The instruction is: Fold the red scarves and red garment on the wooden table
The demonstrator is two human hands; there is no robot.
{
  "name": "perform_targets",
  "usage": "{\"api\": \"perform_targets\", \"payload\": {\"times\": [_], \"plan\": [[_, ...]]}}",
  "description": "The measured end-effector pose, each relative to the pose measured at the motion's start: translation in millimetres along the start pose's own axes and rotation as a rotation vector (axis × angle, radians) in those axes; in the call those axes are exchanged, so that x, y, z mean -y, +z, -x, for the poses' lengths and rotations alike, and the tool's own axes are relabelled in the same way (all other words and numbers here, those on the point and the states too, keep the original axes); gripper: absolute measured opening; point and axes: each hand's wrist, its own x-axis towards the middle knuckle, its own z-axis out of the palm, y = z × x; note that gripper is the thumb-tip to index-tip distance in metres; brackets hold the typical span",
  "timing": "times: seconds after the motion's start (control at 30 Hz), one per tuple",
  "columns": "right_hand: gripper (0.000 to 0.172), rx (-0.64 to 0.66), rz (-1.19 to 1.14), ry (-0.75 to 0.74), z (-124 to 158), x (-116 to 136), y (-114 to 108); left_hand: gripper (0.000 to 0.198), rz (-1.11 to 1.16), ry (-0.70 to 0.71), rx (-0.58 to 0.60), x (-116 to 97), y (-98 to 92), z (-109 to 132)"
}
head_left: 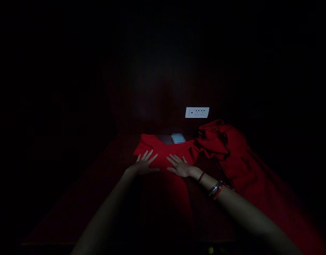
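Note:
A red garment (pixel 163 150) lies spread on a dark table (pixel 99 184) in a very dim room. My left hand (pixel 145 163) rests flat on its near left part, fingers spread. My right hand (pixel 179 165) lies flat on the cloth beside it, fingers stretched out; bangles (pixel 215 189) circle that forearm. Both hands hold nothing. The lower part of the garment fades into shadow between my arms.
A bunched heap of red cloth (pixel 221 141) sits at the right and trails toward the near right corner. A white socket plate (pixel 197 112) is on the wall behind. A small pale blurred object (pixel 178 138) lies just past the garment.

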Motion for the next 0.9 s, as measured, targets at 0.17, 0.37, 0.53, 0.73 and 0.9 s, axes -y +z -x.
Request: {"api": "perform_targets", "payload": {"times": [0.17,0.37,0.53,0.73,0.9], "plan": [[0.072,0.111,-0.007,0.079,1.7,-0.6,-8.6,0.09,-0.01,0.025,-0.028,1.4,-1.1,-0.9],[0.054,-0.205,-0.018,0.051,-20.3,2.2,-30.5,0.071,-0.022,0.019,-0.207,6.8,0.8,-6.9],[0.04,-0.341,-0.049,0.08,-57.5,-5.6,-37.9,0.069,0.104,0.0,-0.276,15.5,4.1,-13.1],[0.038,-0.314,-0.018,0.034,-83.7,-14.8,-32.5,0.062,0.211,-0.088,-0.431,23.8,2.6,-14.0],[0.029,-0.377,0.101,0.081,-81.4,-24.9,-35.6,0.056,0.351,-0.147,-0.476,31.8,6.9,-17.9]]}}
